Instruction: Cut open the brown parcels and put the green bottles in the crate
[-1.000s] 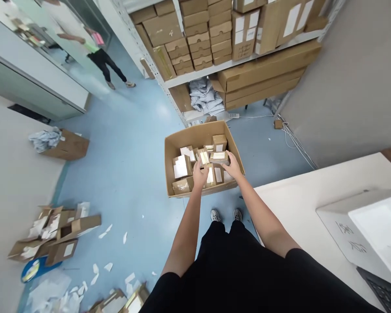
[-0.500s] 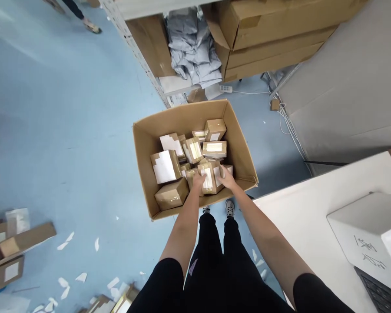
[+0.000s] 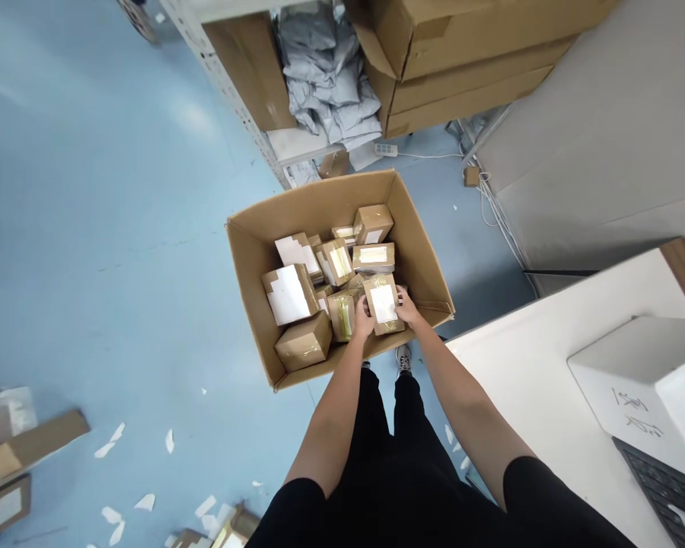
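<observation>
A small taped cardboard box with a white label facing up is gripped between my two hands. My left hand is closed against its left side, and my right hand presses on its right side. All this is inside a large open carton that holds several small boxes. Just left of my left hand sits a taped box. A plain brown box lies in the near left corner, below a box with a white sheet. Whatever lies beneath the held box is hidden.
Beyond the carton stands a shelf with grey mailing bags and long cardboard boxes. A white table at right carries a white box and a keyboard. Paper scraps and cardboard boxes lie on the floor at left.
Both hands have moved slightly right with the box. It has turned so one label faces up, and the taped box beside it shows more. A person's foot at upper left has gone from view.
</observation>
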